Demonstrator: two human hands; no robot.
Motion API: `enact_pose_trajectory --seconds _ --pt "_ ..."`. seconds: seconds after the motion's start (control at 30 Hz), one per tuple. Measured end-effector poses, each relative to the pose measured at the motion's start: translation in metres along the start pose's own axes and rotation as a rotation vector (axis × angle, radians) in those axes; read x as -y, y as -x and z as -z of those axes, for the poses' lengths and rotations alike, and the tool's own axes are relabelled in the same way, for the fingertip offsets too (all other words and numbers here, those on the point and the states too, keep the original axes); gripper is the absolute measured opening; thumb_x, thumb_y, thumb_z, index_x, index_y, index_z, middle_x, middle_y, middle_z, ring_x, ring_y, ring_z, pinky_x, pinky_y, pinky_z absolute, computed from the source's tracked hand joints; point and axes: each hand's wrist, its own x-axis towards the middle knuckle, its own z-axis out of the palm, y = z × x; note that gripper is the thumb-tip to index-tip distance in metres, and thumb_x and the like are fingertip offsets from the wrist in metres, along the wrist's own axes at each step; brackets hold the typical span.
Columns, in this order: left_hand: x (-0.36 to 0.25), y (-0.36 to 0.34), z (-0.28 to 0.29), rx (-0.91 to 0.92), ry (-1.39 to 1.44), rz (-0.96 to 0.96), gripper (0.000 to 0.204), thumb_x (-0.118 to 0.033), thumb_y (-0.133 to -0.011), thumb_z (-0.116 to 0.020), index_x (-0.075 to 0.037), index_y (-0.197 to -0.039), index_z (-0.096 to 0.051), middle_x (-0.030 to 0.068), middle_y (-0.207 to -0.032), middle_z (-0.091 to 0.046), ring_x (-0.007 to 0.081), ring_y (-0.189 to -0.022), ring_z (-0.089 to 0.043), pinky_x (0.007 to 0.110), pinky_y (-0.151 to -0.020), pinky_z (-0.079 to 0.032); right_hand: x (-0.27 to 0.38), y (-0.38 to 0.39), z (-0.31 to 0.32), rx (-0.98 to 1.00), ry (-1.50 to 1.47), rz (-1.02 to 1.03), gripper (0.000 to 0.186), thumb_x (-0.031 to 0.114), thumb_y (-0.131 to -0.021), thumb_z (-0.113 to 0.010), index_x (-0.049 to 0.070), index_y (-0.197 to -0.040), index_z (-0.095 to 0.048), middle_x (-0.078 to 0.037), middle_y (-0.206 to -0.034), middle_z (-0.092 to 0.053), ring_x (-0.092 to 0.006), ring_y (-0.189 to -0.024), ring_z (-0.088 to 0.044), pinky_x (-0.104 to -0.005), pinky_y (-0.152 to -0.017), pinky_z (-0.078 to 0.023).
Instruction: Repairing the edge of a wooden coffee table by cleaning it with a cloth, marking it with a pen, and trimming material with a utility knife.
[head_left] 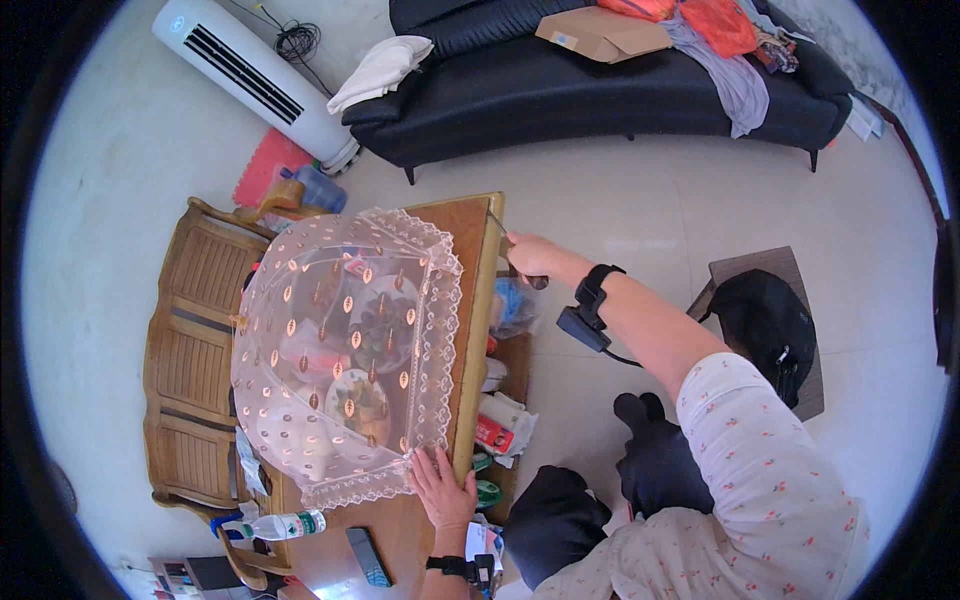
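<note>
My right hand (528, 257) is closed around a slim knife (538, 283) at the far right corner of the wooden table (466, 330). Its dark handle sticks out below my fist, and the thin blade points up and left over the table edge. With fingers spread, my left hand (440, 490) lies on the table's near right edge, touching the lace hem of a mesh food cover (330, 300). Under the see-through cover, patterned with gold leaves, are a plate of food (358, 405) and other dishes that are hard to make out.
A phone (369, 557) and a water bottle (285, 526) lie on the near part of the table. Beyond stands a wooden bench (205, 365). A shelf below the tabletop holds packages. A black bag (765, 325) rests on a stool to the right; a black sofa (590, 100) is at the back.
</note>
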Motion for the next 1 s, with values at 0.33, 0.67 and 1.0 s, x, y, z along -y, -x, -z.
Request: enact_pose_trajectory --seconds 0.33,0.67,1.0 --pt "-0.005 -0.001 0.001 0.024 -0.002 0.026 0.075 -0.036 -0.073 -0.063 -0.005 -0.134 -0.032 0.0251 -0.141 -0.02 0.0404 -0.131 -0.019 0.053 -0.105 -0.018 -0.013 -0.014 -0.014 -0.042 -0.196 -0.018 0.02 0.009 -0.074 -0.044 -0.003 -0.09 -0.049 -0.015 -0.061 -0.06 -0.0278 -0.053 -0.059 -0.0392 -0.047 -0.044" --pt "-0.003 -0.002 0.005 0.033 0.045 0.024 0.076 -0.034 -0.074 -0.061 -0.003 -0.135 -0.029 0.025 -0.142 -0.018 0.0416 -0.132 -0.016 0.053 -0.107 -0.014 -0.002 -0.005 -0.01 -0.05 -0.31 -0.08 0.018 0.007 -0.079 -0.039 0.001 -0.093 -0.049 -0.011 -0.064 -0.054 -0.0202 -0.049 -0.054 -0.036 -0.04 -0.039" --pt "-0.006 -0.002 0.006 0.03 0.025 0.03 0.075 -0.036 -0.074 -0.061 -0.004 -0.134 -0.031 0.0248 -0.141 -0.02 0.0399 -0.131 -0.018 0.052 -0.106 -0.016 -0.003 0.02 -0.009 -0.013 -0.099 -0.019 0.029 0.008 -0.079 -0.04 -0.003 -0.105 -0.047 -0.015 -0.067 -0.06 -0.0251 -0.05 -0.058 -0.0381 -0.043 -0.043"
